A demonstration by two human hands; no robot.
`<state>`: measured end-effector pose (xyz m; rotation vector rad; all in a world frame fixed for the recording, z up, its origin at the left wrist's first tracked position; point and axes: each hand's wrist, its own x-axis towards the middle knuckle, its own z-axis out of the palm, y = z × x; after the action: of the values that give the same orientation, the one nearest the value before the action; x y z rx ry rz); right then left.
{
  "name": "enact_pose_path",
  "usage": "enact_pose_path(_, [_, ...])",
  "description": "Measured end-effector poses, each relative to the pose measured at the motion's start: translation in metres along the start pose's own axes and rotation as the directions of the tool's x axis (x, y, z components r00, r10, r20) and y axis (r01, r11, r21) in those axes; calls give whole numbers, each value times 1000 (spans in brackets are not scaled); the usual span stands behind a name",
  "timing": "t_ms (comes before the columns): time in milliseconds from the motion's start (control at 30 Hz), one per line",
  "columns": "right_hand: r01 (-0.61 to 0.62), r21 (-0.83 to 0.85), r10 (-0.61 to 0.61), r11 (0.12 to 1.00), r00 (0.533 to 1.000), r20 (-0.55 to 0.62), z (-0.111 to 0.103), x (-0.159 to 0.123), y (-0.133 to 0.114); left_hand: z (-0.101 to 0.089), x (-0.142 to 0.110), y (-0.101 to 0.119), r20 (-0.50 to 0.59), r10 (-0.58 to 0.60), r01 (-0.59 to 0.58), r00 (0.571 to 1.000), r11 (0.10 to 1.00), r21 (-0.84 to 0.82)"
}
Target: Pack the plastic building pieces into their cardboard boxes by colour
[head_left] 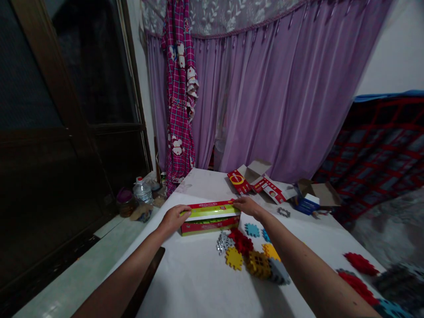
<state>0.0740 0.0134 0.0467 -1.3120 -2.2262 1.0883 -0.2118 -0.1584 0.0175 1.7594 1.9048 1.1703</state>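
A red and yellow-green cardboard box (210, 226) rests on the white table, its long side facing me. The box's lid flap (212, 211) is partly raised, and a dark gap with something green in it shows underneath. At the flap's left end, my left hand (175, 218) grips the edge with thumb and fingers. My right hand (247, 206) holds the right end from above. Just in front of the box lie gear-shaped plastic pieces: a grey cluster (224, 243), a red group (241, 242), a yellow piece (234, 258) and a light blue one (252, 229).
Opened red-and-white cartons (255, 179) and a blue carton (306, 203) lie towards the back of the table (185, 282). More red pieces (360, 263) sit at the right edge. A water bottle (142, 191) stands on the floor to the left.
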Motion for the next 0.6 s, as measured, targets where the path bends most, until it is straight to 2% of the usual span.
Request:
enact_pose_path(133, [56,19,-58,998,994,93,-8,-6,10,2,-6,-2,10,94,-94,996,993,77])
enact_pose_path(233, [163,-104,-143,981,973,182,-15,-5,17,2,-7,-4,29,110,-113,994,985,127])
enact_pose_path(400, [297,-277,-234,914,942,239,-20,6,22,-2,-4,-13,121,159,-182,980,961,210])
enact_pose_path(500, [319,-304,-225,897,925,305,-20,14,23,-4,0,-19,193,98,-144,976,960,242])
enact_pose_path(600, [334,-255,-234,907,906,353,-21,20,23,-7,4,-20,245,14,-77,969,965,250])
